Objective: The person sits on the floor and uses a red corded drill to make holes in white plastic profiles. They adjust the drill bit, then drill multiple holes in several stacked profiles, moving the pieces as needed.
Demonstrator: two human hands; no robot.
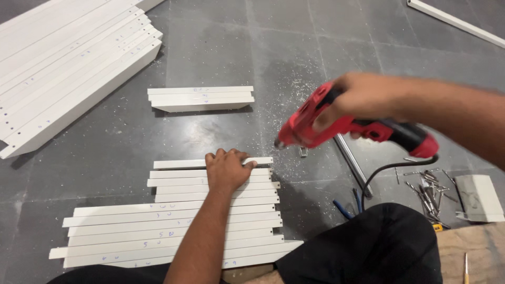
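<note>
My left hand [227, 167] lies palm down on the far end of a row of white boards [173, 221] laid side by side on the grey floor, fingers curled over the furthest short board [181, 163]. My right hand [363, 97] grips a red and black corded drill [347, 126] held in the air to the right of the boards. The drill's nose points left and down, near the end of the top board.
A small stack of short white boards [201, 98] lies further away. Long white panels [63, 58] are piled at the top left. Loose screws [428, 194], a white block [478, 197], a metal rod [351, 160] and sawdust lie on the right. My black-clad knee [368, 247] is below.
</note>
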